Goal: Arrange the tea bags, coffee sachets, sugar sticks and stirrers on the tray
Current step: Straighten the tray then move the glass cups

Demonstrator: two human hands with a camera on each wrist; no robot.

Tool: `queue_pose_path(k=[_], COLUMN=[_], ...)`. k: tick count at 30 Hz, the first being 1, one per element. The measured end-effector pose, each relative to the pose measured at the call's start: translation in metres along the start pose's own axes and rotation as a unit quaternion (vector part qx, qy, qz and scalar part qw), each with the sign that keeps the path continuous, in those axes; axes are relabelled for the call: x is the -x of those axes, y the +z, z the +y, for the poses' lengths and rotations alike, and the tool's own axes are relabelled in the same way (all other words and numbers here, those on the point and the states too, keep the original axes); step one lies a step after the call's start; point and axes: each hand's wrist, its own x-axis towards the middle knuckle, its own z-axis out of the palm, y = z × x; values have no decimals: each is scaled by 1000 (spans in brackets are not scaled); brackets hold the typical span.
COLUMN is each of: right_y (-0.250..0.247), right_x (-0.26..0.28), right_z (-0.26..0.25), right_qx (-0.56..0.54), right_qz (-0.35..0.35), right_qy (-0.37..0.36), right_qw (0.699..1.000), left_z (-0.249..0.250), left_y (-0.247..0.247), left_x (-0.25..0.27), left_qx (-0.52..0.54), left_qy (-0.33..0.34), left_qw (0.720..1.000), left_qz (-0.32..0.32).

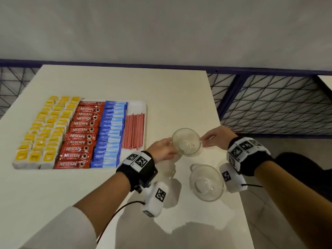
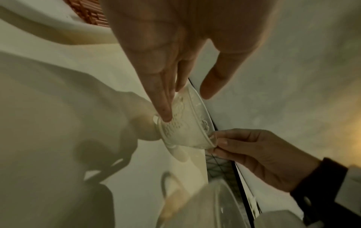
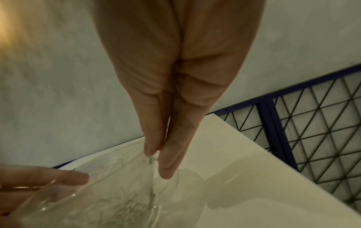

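1. Worktop: white, carries everything.
2. Tray: white, left half of worktop, packed in columns.
3. Tray contents, left to right: yellow tea bags, three columns; red coffee sachets, one overlapping column; blue sugar sticks; red stirrers, bundled along the tray's right edge.
4. Near glass bowl: clear, nothing visible inside, on worktop by the right edge.
5. Far glass bowl: clear, nothing visible inside, right of tray, held between both hands.
6. Left hand: fingers straight along the far bowl's left side, thumb clear of it.
7. Right hand: fingers pinching the far bowl's right rim.
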Motion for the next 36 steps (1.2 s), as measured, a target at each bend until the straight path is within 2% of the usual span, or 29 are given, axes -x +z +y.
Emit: queue_pose_path(k=[5, 11, 19, 24, 29, 33, 36], right_y=[1, -2, 0, 4, 2, -13, -24], right_x=[-38, -77, -106, -108, -104, -78, -41], right_z=[-31, -59, -67, -73, -78, -69, -45], right_qx=[-25, -40, -120, -112, -81, -109, -85], right_qz=[1, 1, 4, 9, 22, 11, -7], right_qy=[-29, -30, -15, -9, 1, 12, 17], right_qw=[999, 999, 993, 994, 996, 994, 996], left_z=[30, 52, 62, 64, 66, 57, 45], left_y=[-23, -48, -69, -69, -67, -68, -61], left_x=[-18, -41, -73, -77, -75, -58, -31], left_qx=[71, 105, 80, 52, 72, 34, -45], left_qy=[24, 25, 19, 33, 24, 39, 41], left_qw=[994, 988, 987, 986, 985, 984, 988], left_qz=[83, 108, 139, 153, 158, 173, 145])
